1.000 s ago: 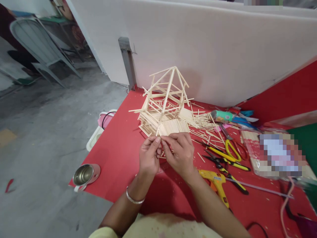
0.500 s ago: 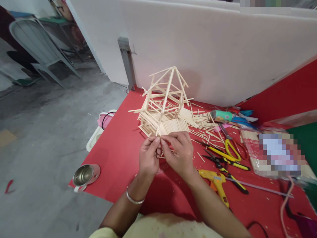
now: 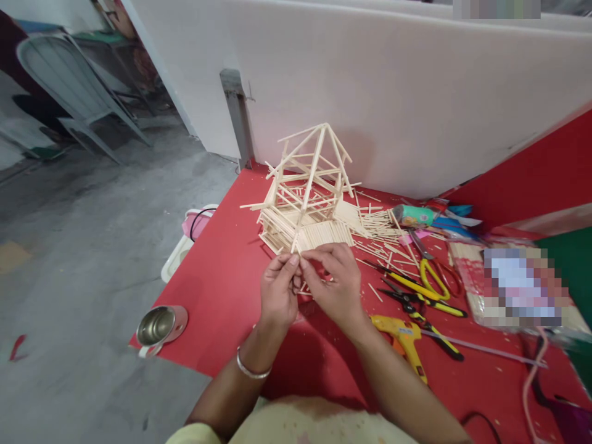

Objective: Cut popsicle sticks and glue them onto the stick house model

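Thumb and fingers (image 3: 290,264) pinched tight, a person's left hand (image 3: 279,293) gripped the near end of a slanting stick on a wooden stick model (image 3: 326,234). The right hand (image 3: 337,285) met it there, thumb and forefinger closed on the same tip, its other fingers loosely curled; whatever finer piece lay between them was too small to tell. The model, a peaked open frame above a slatted base, stood upright on a red worktop (image 3: 222,271), just beyond both hands. A pale bracelet (image 3: 252,370) circled the left wrist.

To the right of the model, loose sticks (image 3: 379,225) lay scattered beside a green container (image 3: 415,216) on its side. Nearer the right forearm were scissors (image 3: 422,246), two yellow-and-black hand tools (image 3: 444,348) and a yellow glue gun (image 3: 401,331), with a clear-wrapped pack (image 3: 465,277) farther right. A metal cup (image 3: 178,324) stood at the worktop's left corner. A pale partition (image 3: 393,92) rose behind the worktop, and a plastic chair (image 3: 58,74) stood on the gray floor (image 3: 115,234) well off to the left.
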A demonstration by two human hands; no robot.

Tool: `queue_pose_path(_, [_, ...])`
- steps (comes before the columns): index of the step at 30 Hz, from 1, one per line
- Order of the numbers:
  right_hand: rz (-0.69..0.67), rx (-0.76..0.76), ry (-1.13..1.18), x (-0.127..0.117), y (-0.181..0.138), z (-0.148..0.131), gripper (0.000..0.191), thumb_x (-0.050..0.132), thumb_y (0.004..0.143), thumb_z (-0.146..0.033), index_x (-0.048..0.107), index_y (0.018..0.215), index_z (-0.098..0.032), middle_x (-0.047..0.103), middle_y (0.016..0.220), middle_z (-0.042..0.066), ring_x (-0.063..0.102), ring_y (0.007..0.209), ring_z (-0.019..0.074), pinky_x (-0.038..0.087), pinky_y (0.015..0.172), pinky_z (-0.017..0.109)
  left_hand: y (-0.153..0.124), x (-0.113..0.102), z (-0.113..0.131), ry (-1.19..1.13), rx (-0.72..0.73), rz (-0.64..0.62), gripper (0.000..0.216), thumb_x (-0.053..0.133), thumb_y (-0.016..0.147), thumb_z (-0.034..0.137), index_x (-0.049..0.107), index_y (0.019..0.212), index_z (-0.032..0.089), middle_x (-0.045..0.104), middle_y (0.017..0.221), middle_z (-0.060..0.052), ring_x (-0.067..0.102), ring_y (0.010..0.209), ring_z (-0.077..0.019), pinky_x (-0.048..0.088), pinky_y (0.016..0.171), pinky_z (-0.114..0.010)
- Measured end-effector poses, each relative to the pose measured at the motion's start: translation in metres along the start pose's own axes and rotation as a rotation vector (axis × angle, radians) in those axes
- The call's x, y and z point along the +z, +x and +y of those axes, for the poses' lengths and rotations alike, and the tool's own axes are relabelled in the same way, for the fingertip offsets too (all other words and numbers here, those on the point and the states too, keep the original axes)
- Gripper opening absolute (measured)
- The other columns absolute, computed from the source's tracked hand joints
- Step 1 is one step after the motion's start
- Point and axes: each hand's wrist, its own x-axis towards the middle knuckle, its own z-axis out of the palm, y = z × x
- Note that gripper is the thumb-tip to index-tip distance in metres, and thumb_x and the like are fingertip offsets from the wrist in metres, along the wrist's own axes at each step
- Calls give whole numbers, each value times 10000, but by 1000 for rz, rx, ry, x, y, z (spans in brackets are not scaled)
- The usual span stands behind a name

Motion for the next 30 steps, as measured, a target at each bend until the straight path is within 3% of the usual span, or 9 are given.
queue_pose_path(9, [-78,-33,4,-7,-4,2,286,649,848,-150,702,1115,-238,677,956,50,596,930,209,505,836,402,0,-3,-3,48,31,-33,284,870,675,303,664,803,156,628,615,39,510,460,-37,392,447,-134])
queue_pose_path(19, [-78,-84,-13,-12,-4,-2,328,633,844,-122,716,1147,-214,663,903,61,573,875,210,497,791,401,1,-12,-13,360,387,-50,145,798,786,298,757,849,174,728,807,-25,663,736,-122,549,699,-224])
queue_pose_path(30, [-92,-124,-36,-14,-13,1,442,637,852,-124,669,1278,-236,681,949,71,586,904,214,514,804,409,-1,-11,-14,396,409,-29,122,777,812,300,760,849,184,718,793,-13,650,725,-113,544,688,-212])
